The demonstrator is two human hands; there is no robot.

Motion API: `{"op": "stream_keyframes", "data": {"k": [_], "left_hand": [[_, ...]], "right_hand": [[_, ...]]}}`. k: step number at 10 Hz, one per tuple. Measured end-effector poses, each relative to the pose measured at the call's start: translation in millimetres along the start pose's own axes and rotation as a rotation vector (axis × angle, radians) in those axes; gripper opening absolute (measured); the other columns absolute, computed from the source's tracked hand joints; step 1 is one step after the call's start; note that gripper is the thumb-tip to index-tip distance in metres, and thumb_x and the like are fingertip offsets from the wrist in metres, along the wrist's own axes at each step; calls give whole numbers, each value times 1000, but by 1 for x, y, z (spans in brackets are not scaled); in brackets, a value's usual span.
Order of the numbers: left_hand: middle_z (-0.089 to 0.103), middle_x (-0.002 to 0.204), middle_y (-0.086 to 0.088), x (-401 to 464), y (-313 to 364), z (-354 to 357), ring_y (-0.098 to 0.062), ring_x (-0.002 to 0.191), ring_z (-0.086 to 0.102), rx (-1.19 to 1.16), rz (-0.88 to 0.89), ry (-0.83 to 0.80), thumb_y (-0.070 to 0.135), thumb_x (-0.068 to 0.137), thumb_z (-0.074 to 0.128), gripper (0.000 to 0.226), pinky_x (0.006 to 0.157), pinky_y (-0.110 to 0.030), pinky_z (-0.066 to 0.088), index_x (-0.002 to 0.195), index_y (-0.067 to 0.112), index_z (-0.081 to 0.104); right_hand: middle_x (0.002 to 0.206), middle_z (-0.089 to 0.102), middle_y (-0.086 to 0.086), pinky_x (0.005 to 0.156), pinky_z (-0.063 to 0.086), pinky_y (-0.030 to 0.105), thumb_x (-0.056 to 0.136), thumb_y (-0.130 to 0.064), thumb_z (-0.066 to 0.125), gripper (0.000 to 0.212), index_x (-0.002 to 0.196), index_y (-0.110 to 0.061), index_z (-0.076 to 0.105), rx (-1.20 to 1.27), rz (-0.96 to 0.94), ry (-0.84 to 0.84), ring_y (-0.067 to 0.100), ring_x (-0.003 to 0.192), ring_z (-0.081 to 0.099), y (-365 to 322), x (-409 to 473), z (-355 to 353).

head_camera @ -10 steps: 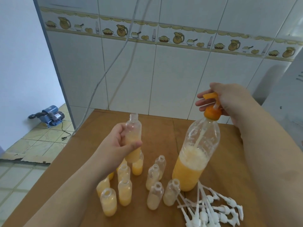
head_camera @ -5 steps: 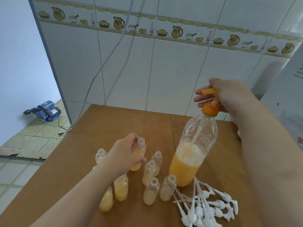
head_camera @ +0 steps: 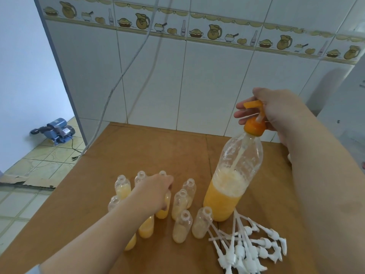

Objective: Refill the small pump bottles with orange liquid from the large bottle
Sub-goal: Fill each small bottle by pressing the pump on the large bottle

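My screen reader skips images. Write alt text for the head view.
A left hand grips a small bottle among other open small bottles on a brown table, while the right hand holds the orange pump atop a large bottle half full of orange liquid. White pump heads lie beside it.

Orange pump [head_camera: 254,123], white pump heads [head_camera: 250,248], brown table [head_camera: 98,184], seemingly jug-patterned tile border [head_camera: 197,30].

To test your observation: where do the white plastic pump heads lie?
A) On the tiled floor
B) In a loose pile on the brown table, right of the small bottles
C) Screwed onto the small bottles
B: the white plastic pump heads lie heaped on the brown table, and the small clear bottles stand open-necked.
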State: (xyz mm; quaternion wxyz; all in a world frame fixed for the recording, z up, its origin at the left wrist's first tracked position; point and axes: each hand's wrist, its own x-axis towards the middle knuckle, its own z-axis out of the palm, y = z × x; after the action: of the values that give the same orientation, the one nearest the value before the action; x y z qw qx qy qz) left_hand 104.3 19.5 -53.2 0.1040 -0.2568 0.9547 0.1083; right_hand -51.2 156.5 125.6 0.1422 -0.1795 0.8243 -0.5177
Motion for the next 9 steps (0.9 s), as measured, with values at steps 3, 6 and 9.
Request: {"op": "stream_keyframes", "data": {"k": [3,6,9], "left_hand": [[58,106,14,-9,-24,-18,-5,97,57,-235,55,4,22,74,78,45,86,-28,52,110,32,53],[48,130,2,-9,-25,-38,-16,115,52,190,-15,-237,15,93,56,37,98,-29,45,128,21,48],[59,105,2,-12,-51,-27,-18,99,59,114,-49,-88,11,90,55,20,82,-24,46,107,20,60]], "right_hand": [[88,71,7,35,40,10,100,-29,34,40,113,-4,63,1,-18,11,15,61,63,1,-2,0],[97,69,10,43,44,16,100,-26,33,41,117,-1,61,20,-18,-20,16,61,61,0,-3,2],[91,70,8,36,41,10,99,-28,35,39,116,-2,61,36,-19,8,15,59,63,3,0,1]]}}
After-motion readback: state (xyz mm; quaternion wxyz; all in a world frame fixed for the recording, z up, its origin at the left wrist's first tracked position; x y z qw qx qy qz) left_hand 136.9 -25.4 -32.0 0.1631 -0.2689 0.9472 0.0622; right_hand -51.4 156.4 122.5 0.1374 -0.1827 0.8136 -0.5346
